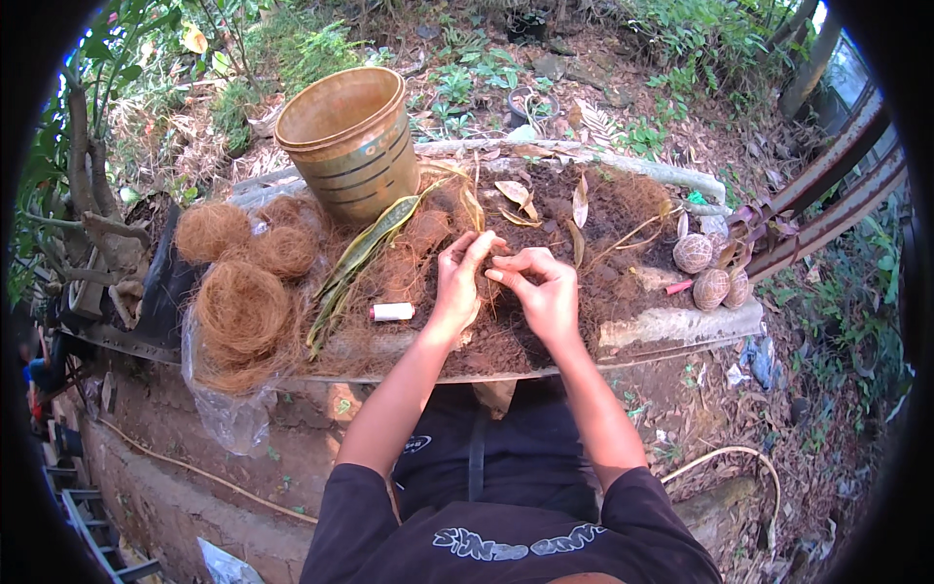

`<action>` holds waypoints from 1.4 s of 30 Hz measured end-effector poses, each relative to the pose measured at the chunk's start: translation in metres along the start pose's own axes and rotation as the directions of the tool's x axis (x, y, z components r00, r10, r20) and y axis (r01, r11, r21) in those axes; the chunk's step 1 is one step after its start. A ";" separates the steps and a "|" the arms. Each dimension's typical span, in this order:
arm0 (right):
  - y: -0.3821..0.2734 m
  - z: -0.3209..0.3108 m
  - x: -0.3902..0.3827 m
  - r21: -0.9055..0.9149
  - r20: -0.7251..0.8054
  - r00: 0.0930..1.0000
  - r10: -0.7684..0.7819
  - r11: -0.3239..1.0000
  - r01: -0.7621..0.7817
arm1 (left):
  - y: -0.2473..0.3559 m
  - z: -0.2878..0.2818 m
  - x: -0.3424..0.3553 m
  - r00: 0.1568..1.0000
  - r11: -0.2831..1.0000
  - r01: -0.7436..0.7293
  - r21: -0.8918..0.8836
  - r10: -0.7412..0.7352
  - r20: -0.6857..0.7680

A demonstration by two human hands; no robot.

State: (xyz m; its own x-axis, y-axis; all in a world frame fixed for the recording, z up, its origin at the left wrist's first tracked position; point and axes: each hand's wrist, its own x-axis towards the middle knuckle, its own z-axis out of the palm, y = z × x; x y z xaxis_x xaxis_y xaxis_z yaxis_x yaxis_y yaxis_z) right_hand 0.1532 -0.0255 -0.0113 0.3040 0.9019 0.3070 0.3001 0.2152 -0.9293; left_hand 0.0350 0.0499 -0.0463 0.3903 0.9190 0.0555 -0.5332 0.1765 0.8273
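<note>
Over the middle of the soil-strewn bench, my left hand (461, 284) and my right hand (546, 294) meet with fingers pinched close together. A small brownish piece seems to be between them, too small and shaded to name. A dry yellowish leaf (473, 207) stands up just beyond my left fingertips; whether it is held cannot be told. Left of my left hand lies a thread spool (393, 311), white with red ends. Long green leaves with yellow edges (368, 251) lie slantwise beyond it. Brown fibre (424, 232) and dark soil (623, 209) surround both hands.
A large brown plastic pot (379, 167) stands at the back left. Coconut-fibre bundles (241, 310) rest on clear plastic (236, 414) at the left. Several string-wrapped balls (693, 254) and a small pink-red object (678, 287) sit at the right. A rusty curved metal frame (827, 209) rises beyond them.
</note>
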 end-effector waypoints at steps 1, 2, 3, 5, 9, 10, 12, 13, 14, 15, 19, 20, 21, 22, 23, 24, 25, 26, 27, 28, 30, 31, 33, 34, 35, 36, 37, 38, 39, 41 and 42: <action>0.002 -0.005 0.005 0.018 0.036 0.997 0.072 0.997 -0.072 | -0.001 0.002 -0.001 1.000 1.000 0.017 -0.007 -0.017 -0.021; 0.003 -0.008 0.010 0.034 0.073 0.987 0.143 0.989 -0.145 | -0.002 0.003 -0.001 0.999 0.999 0.034 -0.015 -0.035 -0.042; 0.002 -0.006 0.014 0.127 0.104 0.977 0.184 0.972 -0.196 | 0.001 0.000 -0.002 0.996 0.996 0.086 -0.033 -0.086 0.011; 0.007 -0.003 0.015 0.236 0.183 0.958 0.219 0.936 -0.259 | -0.001 -0.003 0.000 0.996 0.997 0.070 -0.014 -0.069 0.059; 0.022 0.001 0.014 0.327 0.290 0.928 0.233 0.887 -0.325 | -0.008 -0.007 0.002 0.997 0.996 0.071 -0.050 -0.069 0.048; 0.018 0.002 0.014 0.352 0.294 0.924 0.245 0.871 -0.343 | -0.008 -0.006 0.003 0.997 0.997 0.065 -0.049 -0.063 0.035; 0.016 0.006 0.011 0.339 0.244 0.946 0.214 0.895 -0.290 | -0.007 -0.007 0.002 0.995 0.993 0.082 -0.083 -0.077 0.055; 0.012 0.008 0.011 0.317 0.209 0.959 0.193 0.914 -0.253 | -0.005 -0.007 0.001 0.994 0.991 0.092 -0.099 -0.085 0.066; 0.006 0.010 0.011 0.293 0.174 0.970 0.171 0.931 -0.217 | -0.002 -0.007 0.001 0.992 0.989 0.108 -0.102 -0.100 0.082; -0.003 0.013 0.003 0.354 0.101 0.973 0.207 0.906 -0.230 | 0.000 -0.008 0.000 0.989 0.987 0.124 -0.106 -0.114 0.099; 0.006 0.012 -0.005 -0.306 0.054 0.977 -0.206 0.928 0.213 | 0.000 -0.007 0.003 0.995 0.991 0.087 -0.104 -0.082 0.050; 0.002 0.013 -0.009 -0.293 0.060 0.978 -0.198 0.934 0.207 | 0.000 -0.007 0.003 0.997 0.992 0.073 -0.099 -0.071 0.026; -0.004 0.012 -0.014 -0.280 0.067 0.980 -0.189 0.939 0.200 | -0.002 -0.005 0.002 0.997 0.997 0.071 -0.005 -0.071 -0.021; -0.009 0.011 -0.017 -0.270 0.072 0.981 -0.179 0.943 0.192 | -0.004 -0.006 0.003 0.999 0.999 0.041 0.020 -0.041 -0.018; -0.006 0.011 -0.018 -0.325 0.119 0.971 -0.206 0.916 0.234 | -0.006 -0.008 0.004 1.000 0.999 0.011 0.045 -0.010 -0.013; -0.007 0.012 -0.019 -0.347 0.130 0.967 -0.220 0.903 0.252 | -0.007 -0.010 0.004 1.000 0.997 -0.019 0.069 0.020 -0.008; -0.009 0.013 -0.020 -0.372 0.140 0.962 -0.234 0.888 0.270 | -0.003 -0.009 0.004 0.981 0.953 -0.191 0.237 0.180 0.068; -0.010 0.013 -0.021 -0.397 0.151 0.957 -0.247 0.872 0.288 | -0.005 -0.010 0.006 0.998 0.979 -0.052 0.199 0.059 -0.026; -0.006 0.013 -0.024 -0.394 0.158 0.958 -0.238 0.875 0.282 | -0.004 -0.009 0.006 0.999 0.980 -0.044 0.195 0.048 -0.018; -0.003 0.011 -0.023 -0.451 0.172 0.954 -0.244 0.842 0.297 | -0.002 -0.007 0.003 0.999 0.981 -0.037 0.192 0.040 -0.014; 0.001 0.007 -0.019 -0.557 0.203 0.946 -0.254 0.764 0.325 | 0.002 0.000 -0.001 0.994 0.997 0.057 0.058 -0.051 -0.094; -0.007 0.007 -0.015 -0.594 0.211 0.949 -0.234 0.741 0.315 | 0.004 0.003 -0.002 0.987 0.995 0.097 -0.011 -0.098 -0.129; -0.004 0.009 -0.013 -0.558 0.226 0.940 -0.256 0.757 0.341 | -0.001 0.000 -0.002 0.969 0.980 0.137 -0.144 -0.163 -0.185; -0.002 0.012 -0.012 -0.537 0.231 0.935 -0.269 0.766 0.353 | -0.003 -0.004 -0.001 0.958 0.967 0.152 -0.205 -0.195 -0.210; 0.000 0.015 -0.014 -0.525 0.199 0.928 -0.316 0.765 0.373 | -0.006 -0.011 0.001 0.970 0.958 0.171 -0.229 -0.204 -0.130; 0.010 0.017 -0.018 -0.487 0.215 0.900 -0.379 0.757 0.435 | -0.018 -0.024 0.008 0.975 0.977 0.150 -0.154 -0.172 -0.138; 0.009 0.016 -0.019 -0.486 0.225 0.898 -0.378 0.756 0.439 | -0.013 -0.020 0.006 0.964 0.948 0.221 -0.227 -0.248 -0.098; 0.008 0.014 -0.019 -0.484 0.235 0.897 -0.376 0.754 0.443 | -0.009 -0.018 0.003 0.946 0.910 0.292 -0.295 -0.320 -0.052; 0.010 0.012 -0.016 -0.498 0.237 0.880 -0.412 0.726 0.474 | -0.003 -0.015 0.004 0.935 0.899 0.330 -0.286 -0.353 -0.030; 0.013 0.008 -0.011 -0.525 0.239 0.846 -0.477 0.670 0.526 | 0.008 -0.009 0.004 0.906 0.872 0.412 -0.263 -0.424 0.011; 0.013 0.009 -0.011 -0.486 0.212 0.845 -0.491 0.697 0.527 | 0.003 -0.013 0.005 0.916 0.881 0.392 -0.264 -0.399 0.030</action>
State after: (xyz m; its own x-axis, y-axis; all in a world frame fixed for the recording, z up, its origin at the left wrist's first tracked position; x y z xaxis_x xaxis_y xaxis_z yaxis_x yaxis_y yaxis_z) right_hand 0.1454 -0.0291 -0.0290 -0.0820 0.7358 0.6722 0.8089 0.4431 -0.3864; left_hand 0.0256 0.0596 -0.0512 0.5928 0.7612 -0.2630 -0.5150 0.6093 0.6029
